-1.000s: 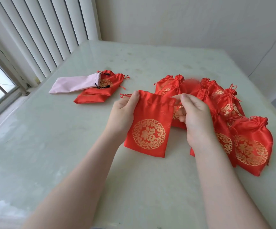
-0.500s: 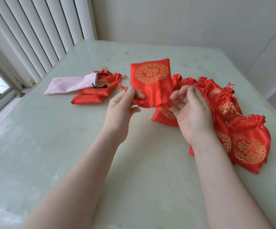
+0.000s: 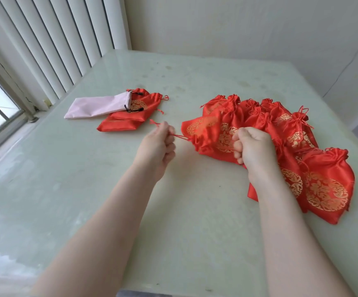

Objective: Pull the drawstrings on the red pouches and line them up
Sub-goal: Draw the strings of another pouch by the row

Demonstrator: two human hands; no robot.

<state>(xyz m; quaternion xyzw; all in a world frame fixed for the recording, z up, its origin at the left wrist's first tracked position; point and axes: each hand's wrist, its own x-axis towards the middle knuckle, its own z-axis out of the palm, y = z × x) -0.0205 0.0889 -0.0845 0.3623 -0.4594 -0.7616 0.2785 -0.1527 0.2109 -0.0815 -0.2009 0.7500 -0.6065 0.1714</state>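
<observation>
Pulling now: red pouch (image 3: 208, 133) held just above the table, mouth gathered, pointing left
Drawstring (image 3: 179, 136): stretched tight from the mouth to the left hand
Left hand (image 3: 157, 146): curled fist gripping the cord
Right hand (image 3: 253, 146): fist closed, seemingly on the pouch's right side
Row of pouches (image 3: 328, 185): cinched, overlapping, behind and right of the hands
Far left: flat red pouches (image 3: 126, 122) under a pink pouch (image 3: 97, 106)
Table (image 3: 88, 200): pale green, glossy
Room: white vertical blinds (image 3: 51, 43) left, plain wall (image 3: 238, 24) behind

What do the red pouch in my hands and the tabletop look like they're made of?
Red pouch: likely satin-type fabric, glossy, with creased folds and a gold printed or woven medallion. Tabletop: pale green and polished, reflecting window light; perhaps stone or glass, can't tell.
</observation>
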